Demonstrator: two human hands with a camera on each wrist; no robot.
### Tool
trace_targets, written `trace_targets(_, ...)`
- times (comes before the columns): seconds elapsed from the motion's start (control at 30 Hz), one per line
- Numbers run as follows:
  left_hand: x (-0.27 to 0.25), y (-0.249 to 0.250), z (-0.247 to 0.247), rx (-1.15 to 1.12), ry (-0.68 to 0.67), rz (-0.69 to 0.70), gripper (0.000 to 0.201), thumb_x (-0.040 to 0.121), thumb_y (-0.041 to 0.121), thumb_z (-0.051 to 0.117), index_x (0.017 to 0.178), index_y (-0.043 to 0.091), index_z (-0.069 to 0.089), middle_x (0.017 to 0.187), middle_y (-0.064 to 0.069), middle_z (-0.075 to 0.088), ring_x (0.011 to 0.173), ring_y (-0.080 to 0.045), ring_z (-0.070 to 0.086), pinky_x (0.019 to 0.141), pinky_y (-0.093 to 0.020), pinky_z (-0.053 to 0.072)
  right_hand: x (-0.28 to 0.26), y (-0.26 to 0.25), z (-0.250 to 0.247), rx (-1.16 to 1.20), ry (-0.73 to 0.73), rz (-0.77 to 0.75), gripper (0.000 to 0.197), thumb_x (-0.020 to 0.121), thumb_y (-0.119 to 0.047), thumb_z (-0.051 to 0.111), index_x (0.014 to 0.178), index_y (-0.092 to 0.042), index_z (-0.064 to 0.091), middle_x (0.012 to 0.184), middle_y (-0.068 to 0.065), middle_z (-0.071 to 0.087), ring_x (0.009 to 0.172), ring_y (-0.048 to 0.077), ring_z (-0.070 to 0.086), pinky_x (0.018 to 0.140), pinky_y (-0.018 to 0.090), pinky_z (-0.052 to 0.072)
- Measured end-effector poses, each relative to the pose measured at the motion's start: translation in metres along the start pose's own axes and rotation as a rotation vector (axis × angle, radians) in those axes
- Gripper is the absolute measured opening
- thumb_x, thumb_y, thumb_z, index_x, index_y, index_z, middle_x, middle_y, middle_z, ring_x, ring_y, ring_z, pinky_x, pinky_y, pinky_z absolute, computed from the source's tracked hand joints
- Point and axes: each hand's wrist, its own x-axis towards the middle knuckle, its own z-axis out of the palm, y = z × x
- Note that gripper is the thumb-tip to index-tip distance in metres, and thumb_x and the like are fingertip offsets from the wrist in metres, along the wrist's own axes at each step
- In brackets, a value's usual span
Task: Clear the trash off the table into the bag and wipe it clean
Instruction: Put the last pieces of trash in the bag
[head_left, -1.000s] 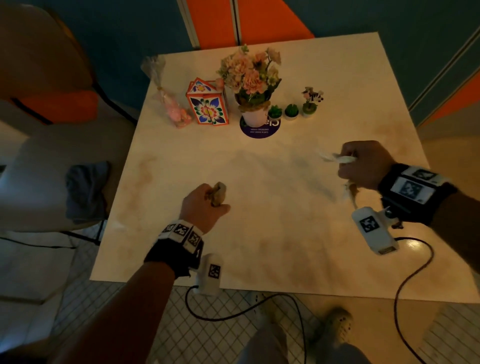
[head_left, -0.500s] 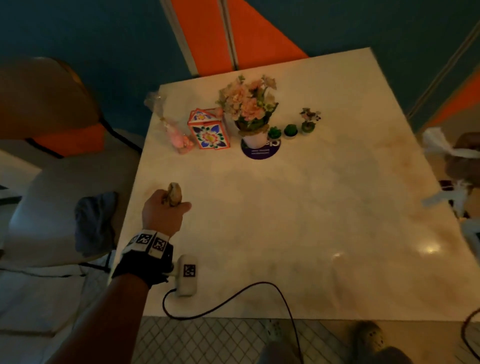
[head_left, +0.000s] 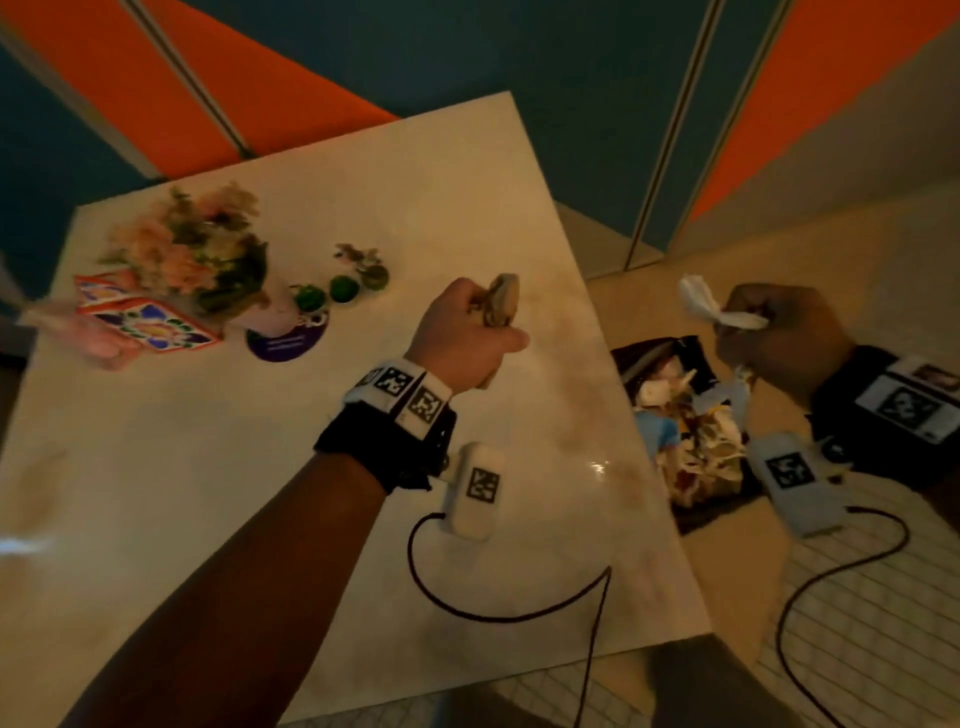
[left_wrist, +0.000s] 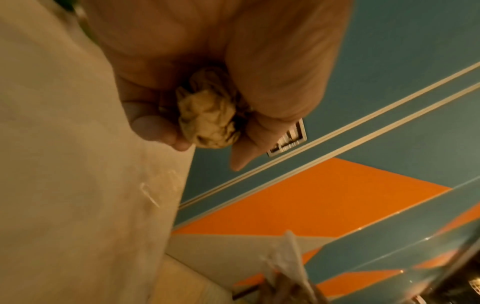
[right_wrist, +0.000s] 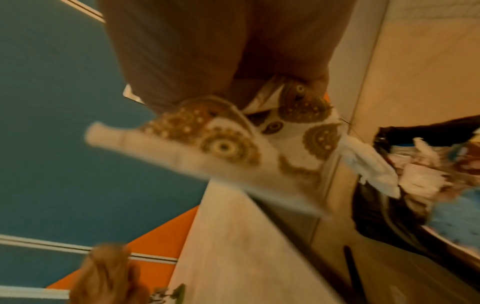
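Note:
My left hand (head_left: 467, 332) grips a crumpled tan paper ball (head_left: 500, 305) above the right part of the cream table (head_left: 467, 197); the left wrist view shows the paper ball (left_wrist: 210, 121) squeezed between curled fingers and thumb. My right hand (head_left: 774, 332) is off the table's right edge, above the black trash bag (head_left: 691, 512) on the floor. It clutches white tissue and patterned wrapper scraps (head_left: 706, 306). In the right wrist view the brown-patterned wrapper (right_wrist: 221, 144) sticks out of the fist, with the bag (right_wrist: 415, 131) to the right.
At the table's far left stand a pink flower pot (head_left: 208, 260), a colourful patterned box (head_left: 140, 312), a purple coaster (head_left: 285, 343) and small green plant figures (head_left: 340, 286). The bag holds several bits of paper and a blue item (head_left: 660, 431). Cables (head_left: 498, 616) trail from both wrists.
My head has turned right, bringing the bag into view. The left hand with the paper ball moved right across the table. The right hand carried its scraps off the edge to above the bag.

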Motion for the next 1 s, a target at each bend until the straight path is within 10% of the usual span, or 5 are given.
trace_targets(0.23, 0.033, 0.058, 0.139, 0.046, -0.111, -0.118, 0.044, 0.075, 0.007, 0.064, 0.111, 0.019, 0.041, 0.094, -0.006, 0.057, 0.08, -0.022, 0.056, 0.063, -0.031, 0.043, 0.038, 0.091, -0.027, 0.08, -0.158, 0.199, 0.038, 0.075, 0.021, 0.059, 0.058, -0.011, 0.048, 0.051, -0.004, 0.049, 0.035, -0.003, 0.044, 0.047, 0.021, 0.038)
trace_targets(0.57, 0.077, 0.025, 0.256, 0.31, -0.107, -0.412, 0.053, 0.089, 0.029, 0.056, 0.132, 0.001, 0.041, 0.108, -0.013, 0.059, 0.068, -0.016, 0.054, 0.048, -0.022, 0.037, 0.087, 0.175, -0.03, 0.041, -0.231, 0.385, 0.026, 0.076, 0.008, 0.065, 0.063, -0.012, 0.054, 0.062, 0.01, 0.049, 0.054, 0.021, 0.045, 0.056, 0.032, 0.043)
trace_targets(0.73, 0.1, -0.003, 0.293, 0.363, -0.059, -0.516, 0.077, 0.086, 0.021, 0.061, 0.147, 0.008, 0.014, 0.149, -0.017, 0.021, 0.133, -0.033, 0.034, 0.104, -0.037, 0.035, 0.125, 0.196, -0.024, 0.038, -0.189, 0.426, 0.018, 0.077, -0.003, 0.072, 0.075, -0.013, 0.058, 0.065, 0.005, 0.054, 0.056, 0.019, 0.051, 0.053, 0.031, 0.047)
trace_targets(0.9, 0.12, -0.028, 0.321, 0.568, -0.058, -0.437, 0.049, 0.092, 0.02, 0.056, 0.134, 0.005, 0.036, 0.142, -0.02, 0.03, 0.13, -0.036, 0.033, 0.1, -0.036, 0.033, 0.156, 0.218, -0.009, -0.067, -0.234, 0.372, 0.034, 0.08, -0.025, 0.075, 0.105, -0.015, 0.055, 0.099, 0.006, 0.054, 0.07, 0.015, 0.052, 0.056, 0.025, 0.043)
trace_targets(1.0, 0.139, -0.048, 0.339, 0.595, -0.108, -0.413, 0.037, 0.1, 0.022, 0.042, 0.133, 0.009, 0.036, 0.141, -0.015, 0.031, 0.133, -0.034, 0.025, 0.113, -0.044, 0.023, 0.167, 0.24, 0.003, -0.226, -0.307, 0.279, 0.047, 0.083, -0.026, 0.071, 0.122, -0.008, 0.052, 0.121, 0.011, 0.053, 0.092, 0.025, 0.053, 0.08, 0.037, 0.048)
